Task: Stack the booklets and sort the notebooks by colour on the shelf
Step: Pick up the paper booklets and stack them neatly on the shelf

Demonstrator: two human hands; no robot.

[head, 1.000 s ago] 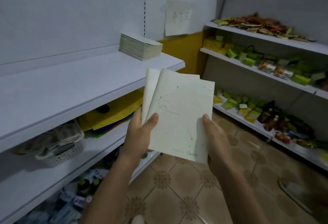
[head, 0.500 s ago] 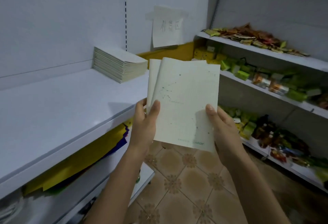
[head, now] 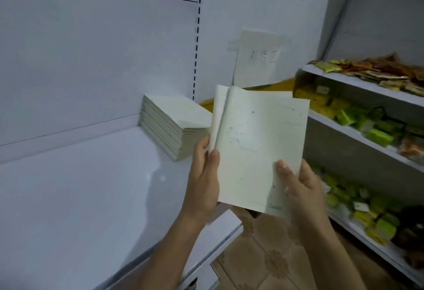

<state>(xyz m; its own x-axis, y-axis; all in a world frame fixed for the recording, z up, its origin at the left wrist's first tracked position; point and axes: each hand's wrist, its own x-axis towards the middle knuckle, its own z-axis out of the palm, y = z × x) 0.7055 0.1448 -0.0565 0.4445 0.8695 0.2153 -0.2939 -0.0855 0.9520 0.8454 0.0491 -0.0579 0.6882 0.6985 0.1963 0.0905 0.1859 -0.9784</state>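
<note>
While both forearms (head: 169,250) angle up from 6 o'clock, we've got the left hand (head: 204,175) gripping the left edge of the held booklets (head: 259,147), thumb flat on the front cover, fingers curled behind. At 4 o'clock on the cover the right hand (head: 300,188) pinches the lower right corner, thumb on top, other fingers hidden behind so we can't tell how they lie. Those booklets are upright, fanned a bit at the top, near the front corner of the white shelf (head: 80,198). At 10 o'clock from them the stack of booklets (head: 174,126) sits on that shelf against the back panel (head: 91,60).
</note>
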